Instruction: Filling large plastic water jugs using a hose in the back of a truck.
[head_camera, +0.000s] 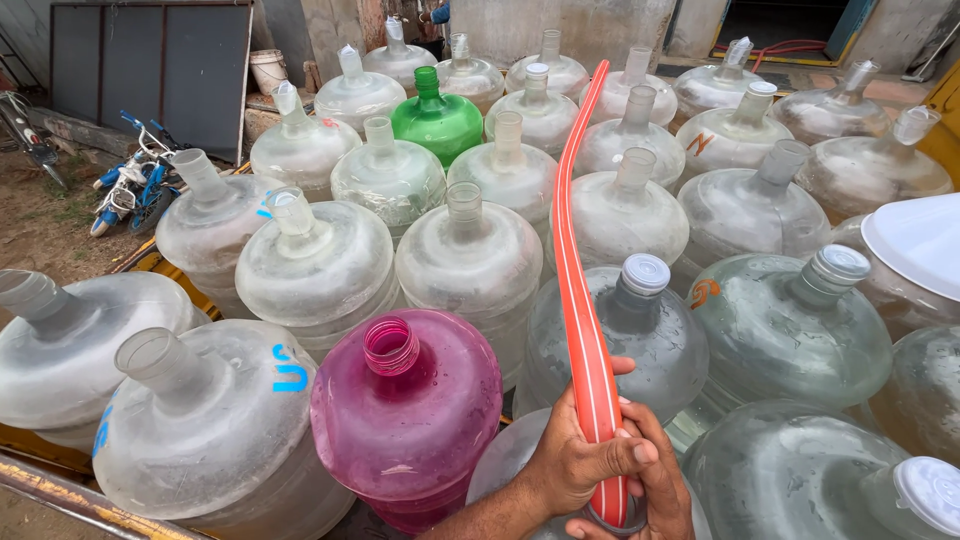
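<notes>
Head view: an orange hose (583, 330) is gripped near its lower end by both hands, left hand (575, 462) wrapped closed around it, right hand (655, 480) closed beneath. The hose runs upward over clear water jugs (470, 260), beside a pink jug (405, 415).

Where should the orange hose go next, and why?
Probably a short swing left, into the pink jug's open neck. Both hands, left hand and right hand, grip the orange hose near its end, just beside that jug. Its mouth has no cap, while the clear jug behind the hose wears a white cap. Whether it holds water already, I can't tell.
</notes>
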